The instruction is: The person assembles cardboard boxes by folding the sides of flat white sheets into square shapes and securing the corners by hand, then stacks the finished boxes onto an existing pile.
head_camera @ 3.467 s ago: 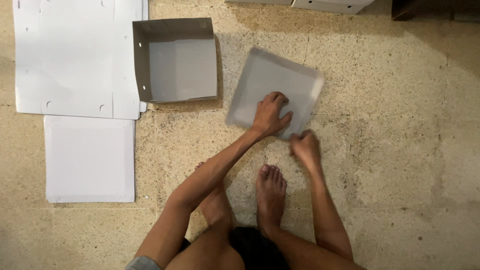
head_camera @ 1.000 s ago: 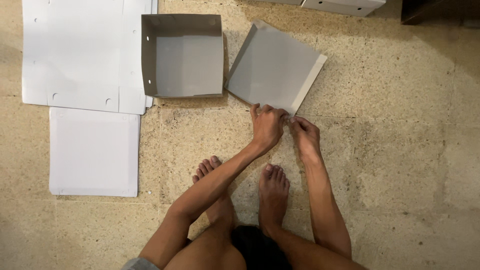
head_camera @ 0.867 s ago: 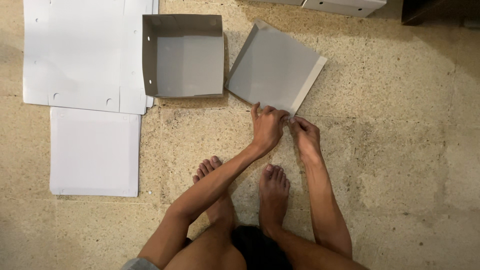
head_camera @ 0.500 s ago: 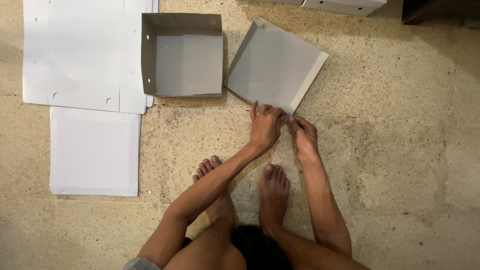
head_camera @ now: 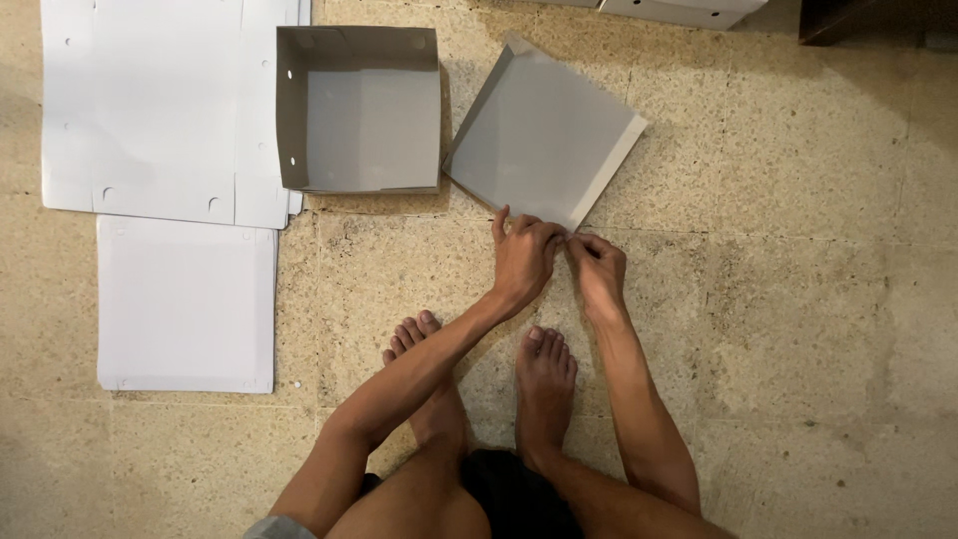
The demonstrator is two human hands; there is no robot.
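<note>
Our left hand [head_camera: 523, 262] and right hand [head_camera: 598, 269] pinch the near corner of the flat grey cardboard tray [head_camera: 544, 135] on the speckled stone floor [head_camera: 798, 299] — beside it the folded grey cardboard box [head_camera: 359, 110], white flat cardboard sheets [head_camera: 160, 110] further left, our bare feet [head_camera: 544, 374] just behind.

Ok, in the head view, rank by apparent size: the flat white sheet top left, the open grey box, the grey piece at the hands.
1. Flat white sheet, clearly largest, though cut off by the frame.
2. Grey piece and open grey box: too alike to rank.
</note>
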